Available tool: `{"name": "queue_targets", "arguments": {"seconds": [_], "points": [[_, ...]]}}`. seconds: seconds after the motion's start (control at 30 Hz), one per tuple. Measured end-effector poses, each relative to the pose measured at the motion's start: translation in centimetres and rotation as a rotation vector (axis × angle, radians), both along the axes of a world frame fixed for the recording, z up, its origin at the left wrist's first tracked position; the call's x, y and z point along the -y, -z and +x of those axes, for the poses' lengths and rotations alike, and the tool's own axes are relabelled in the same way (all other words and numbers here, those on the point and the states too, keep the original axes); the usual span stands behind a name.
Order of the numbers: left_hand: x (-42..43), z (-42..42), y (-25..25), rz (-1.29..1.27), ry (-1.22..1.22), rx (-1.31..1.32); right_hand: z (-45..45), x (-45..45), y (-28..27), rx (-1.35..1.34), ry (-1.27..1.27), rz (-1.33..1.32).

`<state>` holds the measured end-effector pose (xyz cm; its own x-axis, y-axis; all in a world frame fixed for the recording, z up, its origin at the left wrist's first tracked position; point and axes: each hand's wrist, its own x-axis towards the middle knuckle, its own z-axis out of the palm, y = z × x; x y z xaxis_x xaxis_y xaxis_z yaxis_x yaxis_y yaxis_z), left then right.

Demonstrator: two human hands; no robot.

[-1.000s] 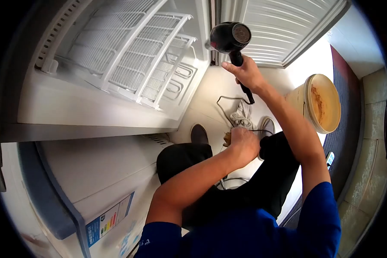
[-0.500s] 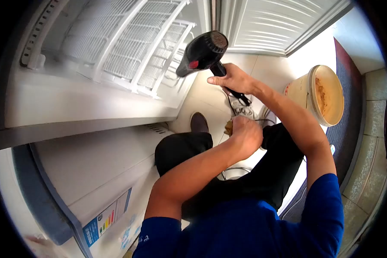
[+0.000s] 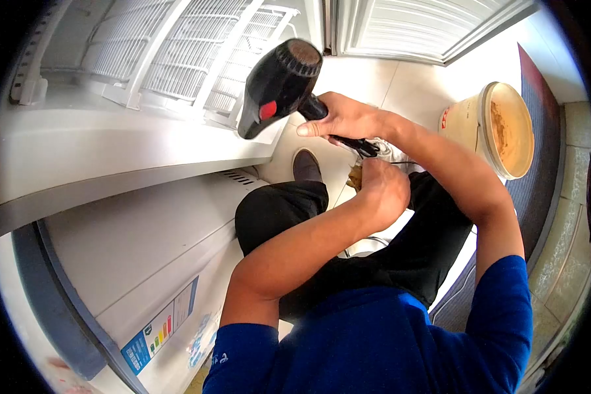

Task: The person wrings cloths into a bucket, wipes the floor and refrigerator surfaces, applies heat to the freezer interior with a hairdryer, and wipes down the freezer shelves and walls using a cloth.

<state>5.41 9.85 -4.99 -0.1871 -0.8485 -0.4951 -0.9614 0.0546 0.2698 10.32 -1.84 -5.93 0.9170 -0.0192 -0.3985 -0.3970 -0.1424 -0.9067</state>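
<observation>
My right hand (image 3: 348, 118) is wrapped round the handle of a black hair dryer (image 3: 279, 85) with a red button. Its nozzle points down and left toward the edge of an open white freezer cabinet (image 3: 111, 157). A dark cord hangs below the handle. My left hand (image 3: 385, 187) is closed in a fist just below; what it holds, if anything, is hidden. A brownish-yellow piece (image 3: 355, 177) shows beside the fist, perhaps a rag, and I cannot tell whether it is held. Behind the fist is a crumpled whitish cloth (image 3: 391, 152).
White wire racks (image 3: 190, 59) stand inside the cabinet. An open white door (image 3: 414, 29) stands beyond the hands. A cream bucket (image 3: 463, 121) with brown stains sits at right, by a dark mat (image 3: 544, 131). My shoe (image 3: 306, 165) is on the tiled floor (image 3: 354, 75).
The hair dryer and my right hand have come left and slightly lower, closer to the cabinet's edge. My left hand stays closed and appears slightly higher. The view has shifted a little.
</observation>
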Motion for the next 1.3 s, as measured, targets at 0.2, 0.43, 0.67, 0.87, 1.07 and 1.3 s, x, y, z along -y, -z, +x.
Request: {"name": "queue_targets", "arguments": {"seconds": [0.2, 0.43, 0.67, 0.87, 1.07, 1.3], "points": [[-0.1, -0.1, 0.9, -0.013, -0.024, -0.020, 0.0, 0.9, -0.1, 0.117, 0.146, -0.146], [-0.2, 0.2, 0.4, -0.028, -0.045, -0.026, -0.9, 0.9, 0.8, -0.007, 0.189, -0.037], [0.1, 0.1, 0.0, 0.007, -0.033, 0.017, 0.2, 0.4, -1.6, 0.305, 0.412, 0.420], [0.0, -0.2, 0.6, -0.039, -0.014, 0.018, 0.4, 2.8, -1.8, 0.461, 0.738, 0.089], [-0.3, 0.1, 0.6, -0.069, 0.010, -0.005, -1.6, 3.9, -4.4, 0.378, 0.778, -0.372], [0.0, 0.4, 0.7, -0.026, -0.040, -0.050, -2.9, 2.1, -4.0, 0.351, 0.328, 0.329]]}}
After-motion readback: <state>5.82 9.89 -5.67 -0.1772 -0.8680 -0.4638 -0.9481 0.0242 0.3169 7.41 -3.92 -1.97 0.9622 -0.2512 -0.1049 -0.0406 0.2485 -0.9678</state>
